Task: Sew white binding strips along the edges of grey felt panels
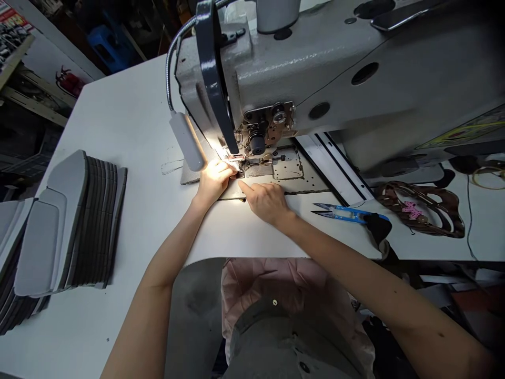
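My left hand [215,181] lies under the lamp glow, its fingers closed together at the presser foot of a sewing machine [256,142]. Beneath that hand a flat grey fabric piece [190,172] reaches out to the left; the fingers grip its edge close to the needle, though glare blurs the fingertips. My right hand [266,201] rests palm down on the front of the metal bed plate [311,183]. One finger stretches toward the needle area while the others bend loosely, and nothing shows in them.
Stacks of grey padded panels [51,231] stand at the left. Blue thread snips [347,213] lie right of my right hand, near a brown hair clip [422,208]. A lamp [187,141] hangs close above my left hand. The table's front edge [244,257] curves before my lap.
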Demonstrator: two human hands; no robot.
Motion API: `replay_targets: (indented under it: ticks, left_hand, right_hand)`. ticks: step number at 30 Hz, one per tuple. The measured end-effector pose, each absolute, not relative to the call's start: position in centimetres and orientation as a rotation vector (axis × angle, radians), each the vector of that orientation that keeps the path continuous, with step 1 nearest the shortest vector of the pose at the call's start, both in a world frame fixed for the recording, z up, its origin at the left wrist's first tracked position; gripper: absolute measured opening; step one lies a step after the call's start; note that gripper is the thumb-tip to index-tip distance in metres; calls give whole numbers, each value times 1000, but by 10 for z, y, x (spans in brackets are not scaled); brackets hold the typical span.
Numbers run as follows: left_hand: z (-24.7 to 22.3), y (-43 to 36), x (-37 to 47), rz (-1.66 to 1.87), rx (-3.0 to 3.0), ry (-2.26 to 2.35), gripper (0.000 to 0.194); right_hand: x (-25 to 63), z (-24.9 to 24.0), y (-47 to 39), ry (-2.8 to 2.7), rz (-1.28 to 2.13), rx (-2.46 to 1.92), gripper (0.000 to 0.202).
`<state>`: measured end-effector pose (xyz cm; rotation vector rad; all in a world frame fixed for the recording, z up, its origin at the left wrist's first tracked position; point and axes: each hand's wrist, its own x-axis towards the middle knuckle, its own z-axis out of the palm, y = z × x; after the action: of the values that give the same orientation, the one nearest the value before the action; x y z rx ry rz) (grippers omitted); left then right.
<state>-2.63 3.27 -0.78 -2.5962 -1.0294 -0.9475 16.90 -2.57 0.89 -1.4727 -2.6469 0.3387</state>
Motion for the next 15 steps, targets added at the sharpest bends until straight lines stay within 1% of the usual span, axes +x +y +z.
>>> replay_targets:
  ticks: [5, 10, 13, 15]
  left_hand:
    - [-11, 31, -26, -905, -2604, -1133, 37]
    - [-17, 34, -27, -873, -2577, -1218, 30]
    - [-11, 31, -33, -887, -2500, -1267, 28]
    - [1, 23, -38, -833, -2376, -1448, 32]
  right_hand:
    - [169, 10, -27, -2639, 335, -1470, 45]
    - [168, 11, -28, -2636, 362, -1435, 45]
    - [168, 14, -35, -2626, 378, -1375, 45]
    - [172, 18, -46, -2628, 377, -1322, 42]
